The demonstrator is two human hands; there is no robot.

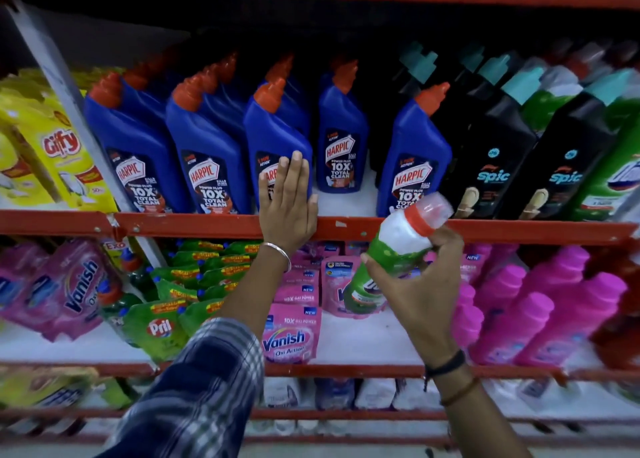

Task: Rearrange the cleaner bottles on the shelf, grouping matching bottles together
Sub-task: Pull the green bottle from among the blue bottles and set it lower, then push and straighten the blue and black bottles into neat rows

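Observation:
Several blue Harpic bottles (207, 152) with orange caps stand along the upper shelf (194, 223). My left hand (287, 201) lies flat, fingers together, against the front of the third blue bottle (273, 135). One blue Harpic bottle (414, 152) stands apart on the right, next to the black Spic bottles (491, 159). My right hand (420, 284) holds a green and white bottle (394, 246) with an orange collar, tilted, in front of the shelf edge. Matching green bottles (613, 166) stand at the far right.
A gap of bare white shelf lies between the fourth Harpic bottle (341, 138) and the lone one. Yellow Giffy pouches (52, 152) fill the far left. The shelf below holds Vanish pouches (289, 336), Pril pouches (162, 326) and pink bottles (540, 312).

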